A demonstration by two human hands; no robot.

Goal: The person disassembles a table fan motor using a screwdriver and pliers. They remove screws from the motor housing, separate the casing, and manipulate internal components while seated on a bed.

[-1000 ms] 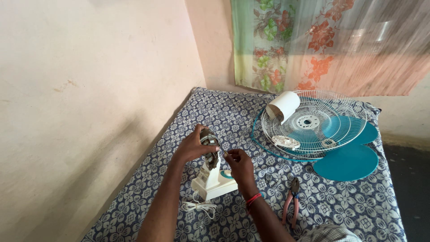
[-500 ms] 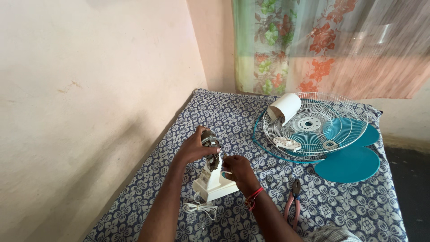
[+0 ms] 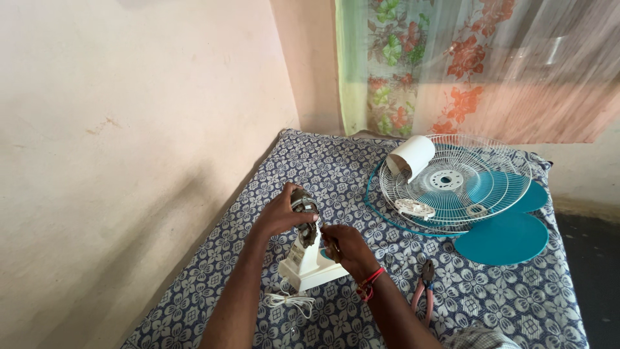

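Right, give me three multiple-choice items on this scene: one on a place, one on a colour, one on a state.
1. Where do the pliers lie?
A. on the fan grille
B. on the patterned cloth, right of the right hand
C. on the white base

2. What colour are the fan blades?
A. teal
B. red
C. black

3. What is the left hand doing?
A. resting flat
B. holding the pliers
C. gripping the fan motor

B: they lie on the cloth beside the right hand.
A: teal under the wire grille.
C: its fingers wrap the motor.
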